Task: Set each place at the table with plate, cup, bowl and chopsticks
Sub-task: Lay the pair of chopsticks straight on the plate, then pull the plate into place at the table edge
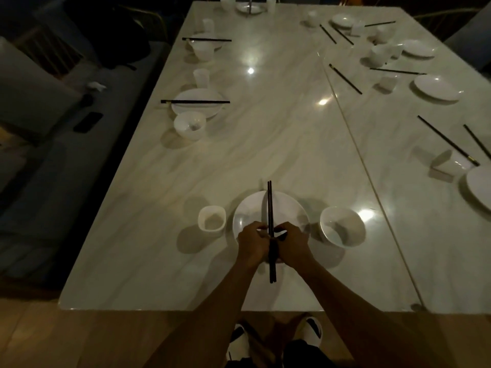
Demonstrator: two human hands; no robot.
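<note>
A white plate (287, 208) lies at the near end of the pale marble table (265, 128). Left of it stands a small white cup (211, 218); a white bowl (341, 226) stands to its right. A pair of black chopsticks (270, 203) runs straight away from me across the plate's middle. My left hand (251, 241) and my right hand (292, 243) meet over the plate's near rim, and both pinch the chopsticks from either side.
Two set places line the left edge, each with a plate (196, 104), cup, bowl (190, 125) and chopsticks. The right side holds scattered plates (435, 87), cups, bowls and loose chopsticks (447, 140). A sofa (39, 128) stands on the left. My shoes show below the table's edge.
</note>
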